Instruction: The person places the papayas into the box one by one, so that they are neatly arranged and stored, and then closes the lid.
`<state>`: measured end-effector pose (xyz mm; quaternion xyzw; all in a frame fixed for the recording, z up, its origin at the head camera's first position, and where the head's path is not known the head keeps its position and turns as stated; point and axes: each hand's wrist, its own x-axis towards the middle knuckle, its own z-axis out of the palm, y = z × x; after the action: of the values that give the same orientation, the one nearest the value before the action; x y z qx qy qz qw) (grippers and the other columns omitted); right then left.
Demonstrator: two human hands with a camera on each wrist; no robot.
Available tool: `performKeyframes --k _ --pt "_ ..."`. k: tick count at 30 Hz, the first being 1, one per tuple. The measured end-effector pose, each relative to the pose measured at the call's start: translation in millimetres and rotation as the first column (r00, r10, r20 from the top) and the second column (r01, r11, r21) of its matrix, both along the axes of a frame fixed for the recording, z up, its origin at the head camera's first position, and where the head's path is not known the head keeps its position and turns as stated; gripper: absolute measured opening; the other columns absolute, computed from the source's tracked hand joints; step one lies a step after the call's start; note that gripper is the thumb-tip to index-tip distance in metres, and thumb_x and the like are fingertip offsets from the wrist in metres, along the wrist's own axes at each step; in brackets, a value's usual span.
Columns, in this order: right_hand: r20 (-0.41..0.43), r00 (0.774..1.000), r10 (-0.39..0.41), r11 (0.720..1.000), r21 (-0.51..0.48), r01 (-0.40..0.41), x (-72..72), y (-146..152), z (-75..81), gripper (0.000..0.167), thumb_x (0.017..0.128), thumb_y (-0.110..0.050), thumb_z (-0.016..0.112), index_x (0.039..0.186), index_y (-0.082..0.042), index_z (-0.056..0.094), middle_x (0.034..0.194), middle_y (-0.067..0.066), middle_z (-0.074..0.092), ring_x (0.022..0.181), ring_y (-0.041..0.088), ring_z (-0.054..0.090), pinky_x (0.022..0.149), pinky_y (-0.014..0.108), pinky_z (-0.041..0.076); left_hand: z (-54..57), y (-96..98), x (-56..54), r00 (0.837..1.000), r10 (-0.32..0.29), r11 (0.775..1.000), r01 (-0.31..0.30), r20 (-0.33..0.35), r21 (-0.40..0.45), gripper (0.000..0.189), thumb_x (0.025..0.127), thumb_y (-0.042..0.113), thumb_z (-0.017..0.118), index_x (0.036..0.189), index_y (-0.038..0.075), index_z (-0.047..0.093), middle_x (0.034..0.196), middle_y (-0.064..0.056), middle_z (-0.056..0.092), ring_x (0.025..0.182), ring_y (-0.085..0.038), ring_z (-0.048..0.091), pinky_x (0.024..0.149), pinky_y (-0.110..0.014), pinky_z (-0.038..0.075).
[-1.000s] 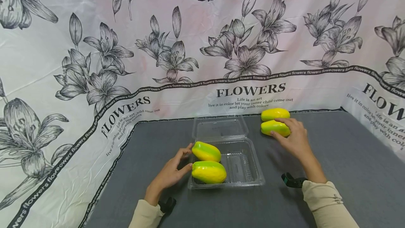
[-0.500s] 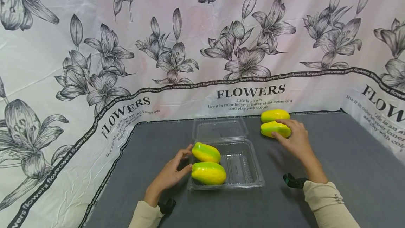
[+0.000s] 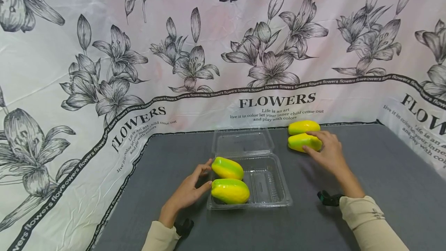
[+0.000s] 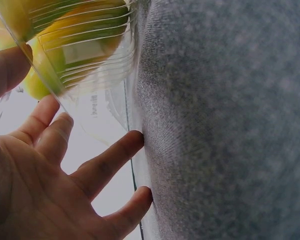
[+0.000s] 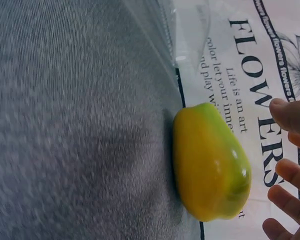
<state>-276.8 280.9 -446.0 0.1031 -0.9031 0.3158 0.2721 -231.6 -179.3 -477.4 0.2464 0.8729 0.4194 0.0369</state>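
Note:
A clear plastic container (image 3: 266, 183) lies on the grey cloth with its lid (image 3: 244, 141) folded back. Two yellow-green papayas, a rear papaya (image 3: 227, 167) and a front papaya (image 3: 230, 191), sit in its left half. My left hand (image 3: 186, 191) is spread at the container's left side; in the left wrist view its fingertips are at the clear wall. Further back on the right, my right hand (image 3: 329, 152) is around the right end of a papaya (image 3: 303, 142). The right wrist view has these fingers spread, with a gap to the papaya (image 5: 207, 165).
Another papaya (image 3: 304, 127) lies just behind the one by my right hand, near the cloth's far edge. A white curtain (image 3: 195, 115) with printed flowers and lettering rises behind and at both sides. Grey cloth (image 3: 278, 227) stretches in front of the container.
My right hand has shifted slightly to the right, away from the nearer papaya, exposing more of its right end. The left hand and container stay in place.

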Motion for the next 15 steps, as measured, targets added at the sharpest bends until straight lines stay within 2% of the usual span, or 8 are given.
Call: performKeyframes --k 9,15 --pt "-0.030 0.999 0.029 0.998 0.055 -0.027 -10.0 8.0 -1.2 0.050 0.080 -0.010 0.084 0.126 -0.001 0.066 0.126 0.031 0.060 0.113 0.051 0.047 0.083 0.065 0.032 -0.2 -0.9 -0.3 1.000 0.005 1.000 -0.005 0.006 0.000 0.046 0.103 0.038 0.059 0.143 0.022 0.043 0.169 0.007 0.025 0.142 -0.035 0.049 0.107 -0.065 0.045" --pt "-0.011 0.999 0.044 0.994 0.104 -0.043 -16.5 13.5 -5.3 0.051 0.080 -0.011 0.085 0.126 -0.002 0.066 0.127 0.030 0.060 0.115 0.053 0.047 0.083 0.068 0.033 -0.2 -1.5 -0.2 1.000 0.002 1.000 -0.002 0.007 -0.002 0.047 0.103 0.038 0.059 0.144 0.023 0.042 0.170 0.007 0.025 0.142 -0.035 0.049 0.104 -0.066 0.047"
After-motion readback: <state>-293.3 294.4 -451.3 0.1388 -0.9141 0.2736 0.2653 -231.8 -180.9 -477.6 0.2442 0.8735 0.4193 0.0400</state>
